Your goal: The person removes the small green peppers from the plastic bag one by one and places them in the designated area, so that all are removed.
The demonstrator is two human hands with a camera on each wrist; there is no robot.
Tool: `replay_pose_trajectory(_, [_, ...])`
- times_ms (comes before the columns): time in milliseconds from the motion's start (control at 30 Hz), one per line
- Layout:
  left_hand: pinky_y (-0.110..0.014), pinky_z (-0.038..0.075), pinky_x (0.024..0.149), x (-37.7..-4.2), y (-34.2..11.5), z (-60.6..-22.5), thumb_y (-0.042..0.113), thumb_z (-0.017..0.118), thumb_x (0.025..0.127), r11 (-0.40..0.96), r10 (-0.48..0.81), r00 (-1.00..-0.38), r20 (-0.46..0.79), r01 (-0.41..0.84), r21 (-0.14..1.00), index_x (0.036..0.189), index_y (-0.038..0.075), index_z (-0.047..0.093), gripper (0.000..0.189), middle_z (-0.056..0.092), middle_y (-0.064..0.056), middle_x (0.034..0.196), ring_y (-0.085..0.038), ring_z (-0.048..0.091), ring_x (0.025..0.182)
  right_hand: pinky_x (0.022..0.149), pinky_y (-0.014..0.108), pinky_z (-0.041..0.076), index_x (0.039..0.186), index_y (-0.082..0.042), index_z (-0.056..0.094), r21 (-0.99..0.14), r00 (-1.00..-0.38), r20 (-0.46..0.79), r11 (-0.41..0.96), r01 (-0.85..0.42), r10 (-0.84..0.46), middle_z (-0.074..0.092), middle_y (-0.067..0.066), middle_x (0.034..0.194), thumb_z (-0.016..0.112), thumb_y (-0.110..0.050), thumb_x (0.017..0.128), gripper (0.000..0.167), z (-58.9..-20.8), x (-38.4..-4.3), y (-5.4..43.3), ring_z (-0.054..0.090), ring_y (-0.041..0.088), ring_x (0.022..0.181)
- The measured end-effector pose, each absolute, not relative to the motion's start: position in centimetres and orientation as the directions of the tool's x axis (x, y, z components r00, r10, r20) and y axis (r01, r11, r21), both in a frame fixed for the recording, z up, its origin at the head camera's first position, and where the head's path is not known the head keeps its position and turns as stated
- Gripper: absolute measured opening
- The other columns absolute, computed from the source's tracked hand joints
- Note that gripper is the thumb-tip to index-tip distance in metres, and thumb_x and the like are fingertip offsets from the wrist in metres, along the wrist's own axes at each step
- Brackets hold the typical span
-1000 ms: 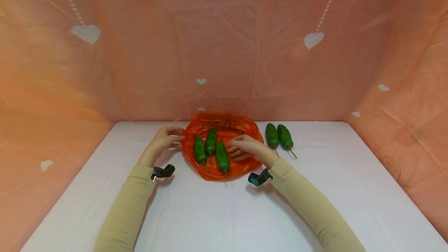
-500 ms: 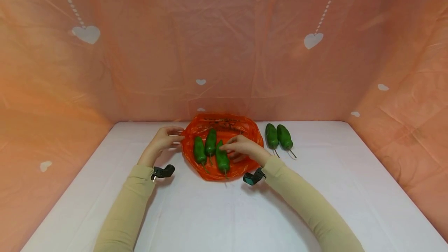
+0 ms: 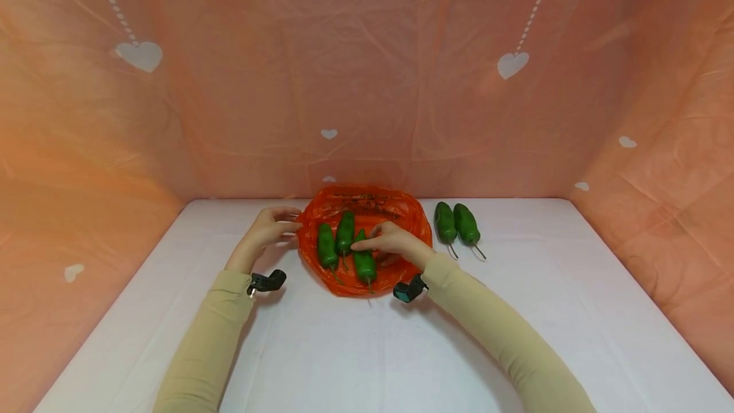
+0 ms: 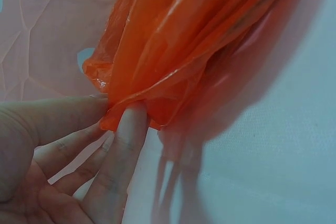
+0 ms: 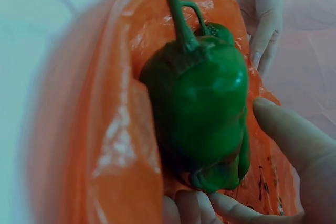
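An orange-red plastic bag [image 3: 373,195] lies spread open, with three green peppers [image 3: 327,244] inside its mouth. At its left edge my left hand [image 3: 265,229] pinches a fold of the bag [image 4: 163,61] between thumb and fingers. My right hand [image 3: 401,244] is over the bag, its thumb reaching across the tip end of the nearest green pepper [image 3: 365,268]. The right wrist view has that green pepper [image 5: 197,103] stem up, the right thumb [image 5: 289,135] spread beside it with a small gap, and other fingertips under its tip.
Right of the bag, two more green peppers [image 3: 456,224] lie side by side on the white table [image 3: 344,349]. A peach cloth with white hearts [image 3: 373,94] hangs behind and at both sides. Each wrist bears a black camera mount [image 3: 268,281].
My right hand has moved left, from beside the nearest pepper to over its tip end. The left hand, the bag and the peppers have stayed in place.
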State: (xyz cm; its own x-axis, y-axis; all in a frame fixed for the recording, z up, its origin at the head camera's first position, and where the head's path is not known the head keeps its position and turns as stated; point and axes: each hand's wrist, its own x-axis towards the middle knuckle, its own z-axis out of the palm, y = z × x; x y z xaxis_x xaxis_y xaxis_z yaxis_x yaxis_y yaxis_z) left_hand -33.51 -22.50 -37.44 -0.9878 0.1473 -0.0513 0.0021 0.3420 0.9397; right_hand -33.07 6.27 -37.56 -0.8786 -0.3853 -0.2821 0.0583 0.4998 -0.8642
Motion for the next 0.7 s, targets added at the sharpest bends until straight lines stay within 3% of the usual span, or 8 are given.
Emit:
replay_pose_trajectory(233, [-0.041,0.053,0.086,-33.6,-22.5,-37.5,0.005,0.060,0.091,0.358,0.149,-0.988,-0.043,0.013,0.933,0.131,-0.011,0.048,0.045,0.053,-0.030,0.125,-0.028,0.064,0.096,0.047,0.025,0.031,0.055,-0.016,0.029,-0.833,-0.882,-0.249,0.553,-0.015,-0.399,0.025,-0.003,0.050,0.080,-0.034,0.078,0.058,-37.7,-33.3,5.7,0.030,0.013,0.046])
replay_pose_trajectory(700, [-0.040,0.054,0.085,-33.8,-22.4,-37.6,0.004,0.060,0.092,0.371,0.149,-0.988,-0.037,0.021,0.928,0.130,-0.011,0.049,0.043,0.054,-0.031,0.124,-0.030,0.064,0.097,0.043,0.022,0.029,0.050,-0.016,0.036,-0.735,-0.913,-0.225,0.674,-0.069,-0.339,0.029,-0.005,0.047,0.081,-0.041,0.074,0.057,-38.0,-33.5,5.0,0.030,0.010,0.042])
